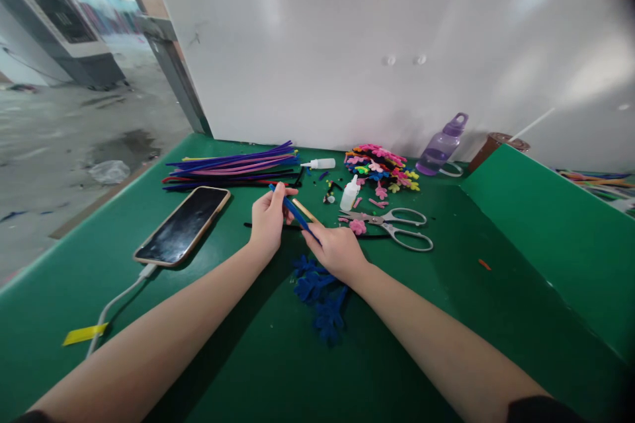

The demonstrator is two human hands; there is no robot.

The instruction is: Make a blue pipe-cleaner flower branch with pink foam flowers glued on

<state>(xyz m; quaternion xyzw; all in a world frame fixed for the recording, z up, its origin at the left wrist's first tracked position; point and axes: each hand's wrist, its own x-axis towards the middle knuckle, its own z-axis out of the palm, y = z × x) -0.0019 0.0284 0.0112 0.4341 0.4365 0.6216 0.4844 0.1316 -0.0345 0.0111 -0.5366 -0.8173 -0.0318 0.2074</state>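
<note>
Between my hands a blue pipe cleaner [296, 213] runs at a slant, held over the middle of the table. The fingertips of my left hand [268, 219] pinch its upper end. My right hand [340, 251] is closed around its lower end, along with a thin wooden stick [306, 210] that points up and left. Blue fuzzy flower shapes [328, 318] lie on the table just below my right hand. Past that hand are a pink fuzzy flower [357, 227], grey-handled scissors [391, 221] with parted blades, and a small white squeeze bottle [350, 194].
Long pipe cleaners [233, 167] lie in a bundle at the back left, near a second squeeze bottle [322, 163]. A phone [183, 226] with a cable is at left. Colourful fuzzy flowers [380, 162] and a purple bottle [440, 149] stand behind. A green panel [550, 244] rises at right.
</note>
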